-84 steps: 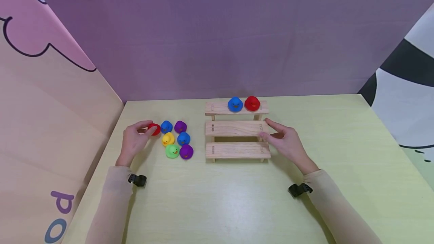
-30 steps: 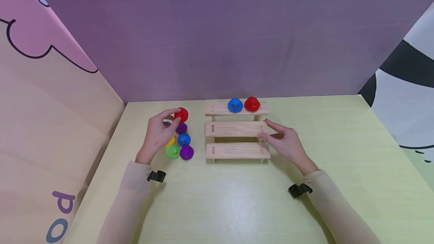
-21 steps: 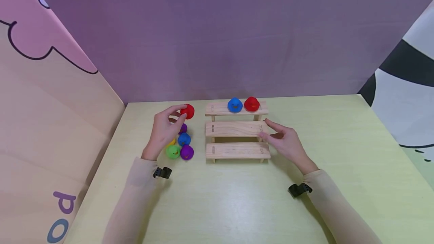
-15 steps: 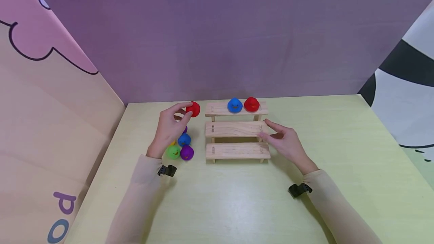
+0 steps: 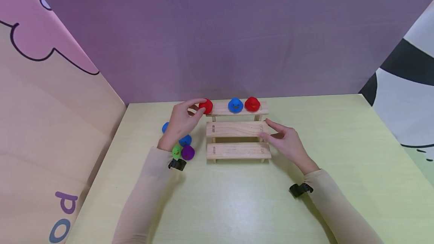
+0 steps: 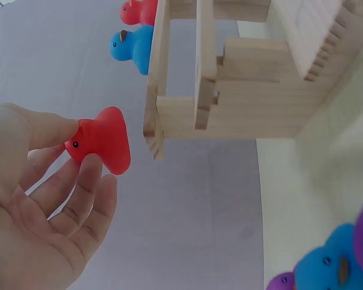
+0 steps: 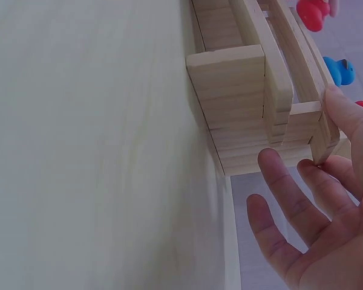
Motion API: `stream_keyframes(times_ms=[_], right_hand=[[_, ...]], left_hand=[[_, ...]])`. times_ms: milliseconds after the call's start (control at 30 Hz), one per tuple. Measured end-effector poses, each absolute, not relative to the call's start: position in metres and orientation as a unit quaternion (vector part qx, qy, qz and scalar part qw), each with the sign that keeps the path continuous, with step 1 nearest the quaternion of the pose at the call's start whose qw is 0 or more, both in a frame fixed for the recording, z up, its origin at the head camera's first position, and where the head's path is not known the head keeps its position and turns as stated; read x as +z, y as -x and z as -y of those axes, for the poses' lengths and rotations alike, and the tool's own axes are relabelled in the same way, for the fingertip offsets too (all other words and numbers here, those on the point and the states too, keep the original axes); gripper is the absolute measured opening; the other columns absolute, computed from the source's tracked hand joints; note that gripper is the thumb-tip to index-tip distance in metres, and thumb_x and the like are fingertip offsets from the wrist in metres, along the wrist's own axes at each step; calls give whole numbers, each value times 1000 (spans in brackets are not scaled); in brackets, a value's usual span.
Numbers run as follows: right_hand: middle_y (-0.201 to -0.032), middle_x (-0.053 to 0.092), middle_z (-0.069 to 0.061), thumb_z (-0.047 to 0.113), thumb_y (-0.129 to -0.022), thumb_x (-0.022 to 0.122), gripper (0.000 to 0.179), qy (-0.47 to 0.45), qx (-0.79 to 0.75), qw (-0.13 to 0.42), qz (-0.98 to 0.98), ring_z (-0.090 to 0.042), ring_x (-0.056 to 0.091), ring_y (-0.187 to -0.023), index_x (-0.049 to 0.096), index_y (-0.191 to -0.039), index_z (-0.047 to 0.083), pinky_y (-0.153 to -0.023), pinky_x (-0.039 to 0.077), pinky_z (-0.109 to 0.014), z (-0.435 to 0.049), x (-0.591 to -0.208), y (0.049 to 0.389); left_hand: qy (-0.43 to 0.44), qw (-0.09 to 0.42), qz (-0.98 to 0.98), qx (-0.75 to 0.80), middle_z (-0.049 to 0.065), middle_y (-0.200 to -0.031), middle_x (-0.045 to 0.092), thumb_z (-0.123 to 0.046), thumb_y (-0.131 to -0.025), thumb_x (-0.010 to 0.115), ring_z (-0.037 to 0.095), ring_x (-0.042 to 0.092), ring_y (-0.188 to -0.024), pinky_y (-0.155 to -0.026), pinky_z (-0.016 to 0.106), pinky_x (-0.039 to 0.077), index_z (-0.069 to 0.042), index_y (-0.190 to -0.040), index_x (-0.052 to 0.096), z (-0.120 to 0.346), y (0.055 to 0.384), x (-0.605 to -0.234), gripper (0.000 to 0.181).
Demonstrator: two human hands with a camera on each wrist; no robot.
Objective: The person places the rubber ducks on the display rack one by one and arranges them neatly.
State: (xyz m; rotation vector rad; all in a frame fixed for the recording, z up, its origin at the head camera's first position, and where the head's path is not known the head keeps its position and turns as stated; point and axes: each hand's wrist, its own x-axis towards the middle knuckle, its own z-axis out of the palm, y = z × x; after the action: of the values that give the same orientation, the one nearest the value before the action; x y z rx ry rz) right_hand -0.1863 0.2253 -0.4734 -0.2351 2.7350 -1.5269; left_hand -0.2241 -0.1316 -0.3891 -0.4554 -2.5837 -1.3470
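In the head view my left hand [image 5: 183,121] pinches a red rubber duck [image 5: 206,106] by its head, between thumb and fingers. The duck hovers beside the left end of the top step of a three-step wooden display stand [image 5: 237,150]. The left wrist view shows a small gap between this duck [image 6: 112,142] and the stand [image 6: 230,124]. A blue duck [image 5: 235,105] and another red duck [image 5: 252,104] sit on the top step's right half. My right hand [image 5: 289,144] holds the stand's right end, thumb and fingers around a board's end in the right wrist view.
Left of the stand, several ducks stand on the table [image 5: 237,206], partly hidden by my left hand and wrist: a purple duck [image 5: 188,152], a green duck [image 5: 176,151], a blue duck [image 5: 185,140] and another blue duck [image 5: 165,127]. A purple backdrop [image 5: 237,37] rises behind the table.
My left hand has picked the red duck up from the group at left and carried it up and rightward to the top step's left end. The right hand has stayed at the stand.
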Motion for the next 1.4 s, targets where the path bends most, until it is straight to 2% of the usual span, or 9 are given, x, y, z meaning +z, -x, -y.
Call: stream_keyframes(times_ms=[133,367,633,933,1033,1400], right_hand=[[-159,55,-14,44,-100,74,68,74,-486,0,-871,-31,79,-109,52,-158,15,-89,56,-22,-225,-473,187],[-160,55,-15,42,-100,75,68,77,-491,2,-868,-33,78,-109,52,-158,15,-84,55,-16,-224,-474,187],[-159,54,-16,40,-100,75,67,82,-491,1,-867,-35,78,-108,52,-158,15,-82,55,-17,-225,-473,188],[-160,54,-17,39,-100,76,67,83,-493,-4,-866,-37,78,-108,53,-158,12,-79,56,-16,-224,-474,188],[-160,53,-17,39,-101,75,67,84,-492,-4,-867,-37,78,-109,53,-158,12,-79,56,-16,-224,-474,188],[-161,53,-17,38,-101,75,66,86,-488,-5,-868,-37,78,-109,52,-158,13,-81,55,-14,-224,-474,188]], left_hand=[[168,86,874,-447,7,-130,75,-16,-103,69,25,68,-107,-89,40,62,-13,-134,75,123,229,-386,32],[183,82,872,-446,8,-129,76,-13,-102,69,25,68,-104,-86,39,63,-11,-132,76,112,236,-387,30],[192,63,871,-449,9,-127,76,-13,-103,69,25,68,-101,-86,37,62,-11,-132,76,103,243,-392,30],[182,36,872,-454,9,-114,74,-16,-104,67,27,67,-94,-65,29,55,-14,-135,74,95,245,-393,31],[179,33,872,-454,8,-113,74,-17,-105,67,26,67,-93,-62,28,54,-15,-135,74,93,245,-394,31],[174,26,872,-457,8,-116,73,-19,-105,67,27,70,-102,-74,32,63,-18,-137,73,86,244,-392,33]])
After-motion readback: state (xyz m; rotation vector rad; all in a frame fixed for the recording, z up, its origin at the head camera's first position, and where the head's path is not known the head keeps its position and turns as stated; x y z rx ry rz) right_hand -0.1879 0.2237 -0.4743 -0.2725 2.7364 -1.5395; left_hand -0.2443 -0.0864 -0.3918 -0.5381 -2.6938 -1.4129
